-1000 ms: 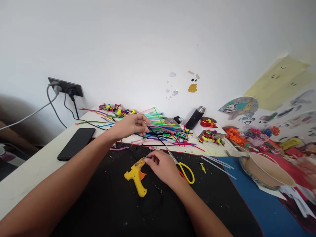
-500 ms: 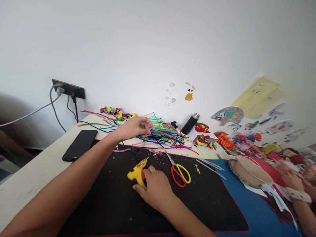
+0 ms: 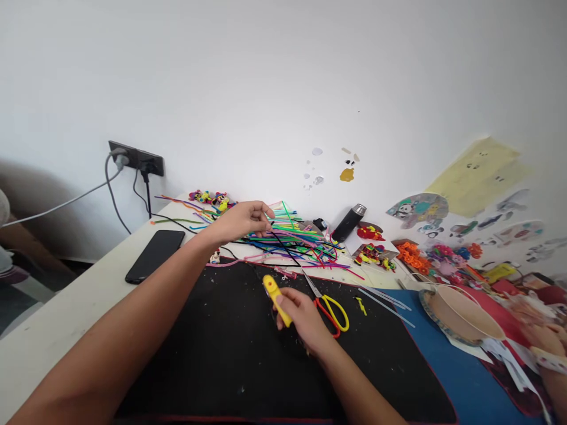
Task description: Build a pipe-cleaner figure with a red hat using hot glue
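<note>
while the right hand (image 3: 303,313) sits just below the middle of the frame, its fingers are curled firmly around a yellow glue gun (image 3: 273,291). the visible yellow part slants from upper left to lower right and sticks out past the thumb; which way the nozzle faces, i cannot tell. higher up and to the left, the left hand (image 3: 248,221) pinches a black pipe cleaner (image 3: 286,248) between thumb and fingertips. the black pipe cleaner runs down and rightward on a similar, shallower slant, so in the frame its lower end comes nearer the right hand than the left; it and the yellow glue gun are apart. just right of the right hand lie scissors (image 3: 338,313), blades toward the upper left, tips close to that lower end. beneath is a black mat (image 3: 212,366). behind the left hand spreads a heap of coloured pipe cleaners (image 3: 305,237); a phone (image 3: 155,257) lies left of centre, and at the right edge another person's hand (image 3: 538,330) shows, blurred.
</note>
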Demonstrator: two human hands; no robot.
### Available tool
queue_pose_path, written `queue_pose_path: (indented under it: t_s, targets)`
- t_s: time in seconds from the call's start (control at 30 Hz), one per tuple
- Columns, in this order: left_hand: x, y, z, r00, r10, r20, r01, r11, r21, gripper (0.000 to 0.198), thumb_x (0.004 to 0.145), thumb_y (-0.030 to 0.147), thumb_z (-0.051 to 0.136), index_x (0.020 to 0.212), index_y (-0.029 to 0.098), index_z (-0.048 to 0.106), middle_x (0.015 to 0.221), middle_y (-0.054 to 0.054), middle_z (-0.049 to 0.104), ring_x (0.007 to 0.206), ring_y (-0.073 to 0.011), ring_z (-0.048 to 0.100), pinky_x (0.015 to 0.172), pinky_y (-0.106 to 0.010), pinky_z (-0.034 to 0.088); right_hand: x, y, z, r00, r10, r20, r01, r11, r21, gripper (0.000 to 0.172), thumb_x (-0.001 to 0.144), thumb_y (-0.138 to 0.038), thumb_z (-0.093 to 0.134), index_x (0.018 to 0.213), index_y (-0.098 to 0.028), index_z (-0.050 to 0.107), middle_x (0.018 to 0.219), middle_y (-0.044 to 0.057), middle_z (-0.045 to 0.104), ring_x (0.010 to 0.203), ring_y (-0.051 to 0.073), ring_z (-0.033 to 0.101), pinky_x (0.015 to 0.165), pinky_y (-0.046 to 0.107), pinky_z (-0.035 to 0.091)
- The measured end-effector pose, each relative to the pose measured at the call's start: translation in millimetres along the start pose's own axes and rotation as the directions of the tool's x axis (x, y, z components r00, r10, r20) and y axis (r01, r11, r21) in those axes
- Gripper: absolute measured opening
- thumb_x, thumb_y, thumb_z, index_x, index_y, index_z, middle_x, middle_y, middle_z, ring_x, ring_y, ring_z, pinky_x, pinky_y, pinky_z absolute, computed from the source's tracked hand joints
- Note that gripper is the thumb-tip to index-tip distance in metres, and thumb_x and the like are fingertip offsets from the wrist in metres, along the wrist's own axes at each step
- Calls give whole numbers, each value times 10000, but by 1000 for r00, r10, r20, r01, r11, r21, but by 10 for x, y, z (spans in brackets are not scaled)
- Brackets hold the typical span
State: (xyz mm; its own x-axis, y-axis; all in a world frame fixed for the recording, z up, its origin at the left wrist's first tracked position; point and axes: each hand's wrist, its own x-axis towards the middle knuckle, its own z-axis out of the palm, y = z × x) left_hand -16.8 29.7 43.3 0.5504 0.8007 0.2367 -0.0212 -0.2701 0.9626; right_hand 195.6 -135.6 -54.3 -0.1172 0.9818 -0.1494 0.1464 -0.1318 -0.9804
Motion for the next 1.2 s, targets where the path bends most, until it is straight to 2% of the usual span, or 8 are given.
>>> queue_pose_path:
  t_s: [0.13, 0.4, 0.57, 0.7, 0.83, 0.93, 1.03, 1.2]
  targets:
    - [12, -58, -90, 998, -1, -64, 2, 1000, 5, 273, 736, 229, 793, 969, 186, 658, 738, -21, 738, 665, -164, 686, 673, -295, 541, 198, -85, -94, 998, 5, -66, 21, 919, 394, 491, 846, -600, 668, 1015, -143, 729, 872, 76, 704, 542, 141, 581, 563, 277, 429]
    - [38, -164, -206, 990, -55, -131, 53, 998, -18, 294, 740, 226, 812, 991, 180, 665, 766, -30, 736, 706, -171, 695, 677, -303, 548, 493, -197, -116, 1000, -3, 29, -17, 747, 664, 355, 919, -457, 586, 1038, -166, 752, 943, 97, 745, 625, 171, 606, 646, 314, 484]
    - [68, -213, -162, 990, -79, -120, 79, 997, -7, 304, 721, 213, 799, 990, 181, 661, 752, -12, 731, 700, -163, 692, 685, -298, 544, 663, -335, -161, 995, -72, 63, 6, 704, 710, 330, 916, -467, 604, 1026, -184, 733, 938, 73, 729, 623, 159, 583, 665, 322, 493]
    - [80, -252, -148, 986, -97, -135, 101, 995, 24, 301, 727, 226, 796, 989, 188, 653, 707, 2, 710, 662, -155, 675, 658, -286, 528, 847, -410, -204, 996, -89, 17, 49, 685, 727, 307, 889, -490, 683, 999, -204, 712, 916, 55, 728, 621, 159, 589, 618, 305, 490]
    - [103, -342, -132, 979, -128, -157, 135, 990, 31, 312, 735, 253, 808, 994, 192, 645, 696, 0, 709, 667, -164, 682, 652, -285, 520, 976, -326, -218, 998, -50, -41, 64, 663, 746, 347, 817, -493, 763, 980, -192, 703, 810, 33, 722, 525, 132, 557, 521, 271, 455]
    - [129, -419, -86, 975, -145, -166, 151, 988, 22, 332, 730, 257, 814, 1003, 194, 636, 695, 8, 705, 665, -165, 684, 650, -283, 514, 968, -243, -261, 997, -34, -73, 76, 703, 707, 393, 800, -517, 777, 962, -167, 704, 656, -6, 658, 421, 101, 482, 432, 240, 371]
    - [153, -463, 1, 974, -161, -162, 167, 986, 24, 341, 737, 259, 804, 1023, 192, 632, 702, 7, 707, 668, -165, 680, 650, -280, 511, 924, -210, -318, 986, -99, -136, 164, 744, 648, 435, 849, -572, 718, 966, -154, 697, 551, -42, 587, 366, 86, 447, 392, 218, 303]
    - [165, -442, 168, 964, -156, -215, 151, 988, -38, 419, 717, 242, 818, 1079, 196, 612, 707, 16, 707, 664, -157, 673, 637, -269, 505, 889, -202, -297, 968, -189, -164, 247, 827, 505, 475, 890, -619, 638, 927, -148, 681, 463, -51, 549, 315, 101, 463, 356, 209, 293]
